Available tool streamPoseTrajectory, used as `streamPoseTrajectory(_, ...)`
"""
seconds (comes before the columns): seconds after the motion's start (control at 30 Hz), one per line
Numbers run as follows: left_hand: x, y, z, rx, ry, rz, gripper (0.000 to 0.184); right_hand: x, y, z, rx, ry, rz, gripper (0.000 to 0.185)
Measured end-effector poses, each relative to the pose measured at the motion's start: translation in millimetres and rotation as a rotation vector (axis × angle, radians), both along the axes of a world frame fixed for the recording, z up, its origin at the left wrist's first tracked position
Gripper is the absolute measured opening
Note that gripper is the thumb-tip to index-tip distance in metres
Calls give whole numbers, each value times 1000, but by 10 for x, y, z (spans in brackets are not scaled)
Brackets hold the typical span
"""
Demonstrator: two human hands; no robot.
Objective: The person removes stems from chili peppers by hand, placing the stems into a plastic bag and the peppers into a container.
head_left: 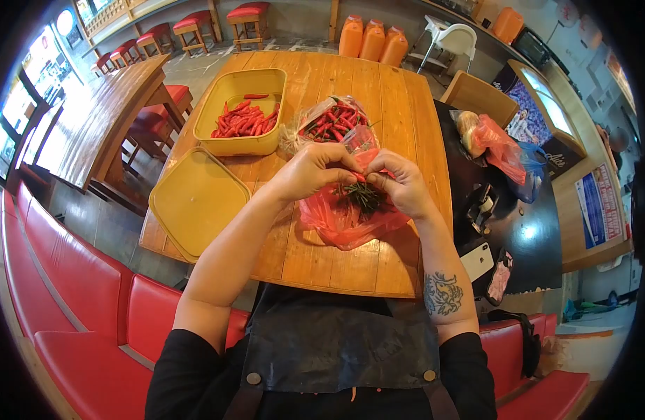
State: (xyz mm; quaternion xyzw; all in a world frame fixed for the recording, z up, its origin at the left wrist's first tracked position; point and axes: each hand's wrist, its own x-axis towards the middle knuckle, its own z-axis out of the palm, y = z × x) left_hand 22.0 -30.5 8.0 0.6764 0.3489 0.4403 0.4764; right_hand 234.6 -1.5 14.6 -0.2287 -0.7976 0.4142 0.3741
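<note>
A small red chili (359, 178) is held between my two hands. My left hand (315, 170) pinches it from the left, and my right hand (401, 183) pinches its other end, thumb and finger together. Below them lies a red plastic bag (343, 227) with a heap of green chili stems (364, 198) in it. Just beyond my hands sits a clear plastic bag (289, 141) full of red chilies (334, 120). A yellow tub (245, 145) at the left holds many stemless-looking red chilies (247, 122).
The tub's yellow lid (196, 203) lies at the left edge of the wooden table (336, 269). On the dark side table (525, 252) are a white phone (476, 261), a patterned phone case (499, 276) and plastic bags (501, 147). Red bench seating (84, 280) runs along the left.
</note>
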Motion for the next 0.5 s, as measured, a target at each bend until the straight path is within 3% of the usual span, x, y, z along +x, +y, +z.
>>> streamPoseTrajectory(0.27, -52, 9, 65, 149, 75, -46, 12, 22, 13, -13, -97, -64, 32, 4)
streamPoseTrajectory(0.37, -148, -67, 271, 237, 229, 29, 15, -6, -32, 7, -216, -29, 22, 4)
streamPoseTrajectory(0.5, -561, 60, 358, 352, 97, 575, 19, -41, -6, -42, 20, -115, -69, 5)
